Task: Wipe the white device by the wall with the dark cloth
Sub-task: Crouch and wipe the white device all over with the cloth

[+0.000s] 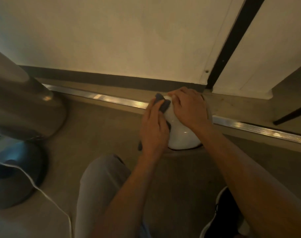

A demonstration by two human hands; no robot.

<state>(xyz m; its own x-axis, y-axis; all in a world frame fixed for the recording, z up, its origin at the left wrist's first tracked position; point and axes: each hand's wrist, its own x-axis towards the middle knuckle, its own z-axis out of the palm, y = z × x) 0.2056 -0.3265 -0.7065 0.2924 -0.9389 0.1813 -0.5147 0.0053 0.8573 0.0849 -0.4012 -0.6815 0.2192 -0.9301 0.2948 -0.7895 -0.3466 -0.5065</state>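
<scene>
A round white device (182,136) sits on the floor (98,131) beside a metal floor strip (112,98) near the wall (112,40). The left hand (154,129) presses a dark cloth (164,104) against the device's left side. The right hand (189,109) rests on top, fingers spread. A grey-trousered knee (101,177) and a black shoe (223,213) show below.

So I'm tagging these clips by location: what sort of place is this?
Probably an indoor room at floor level, likely a home. The white device sits on the floor by a dark baseboard and a metal floor strip, with a white cord trailing nearby.
</scene>
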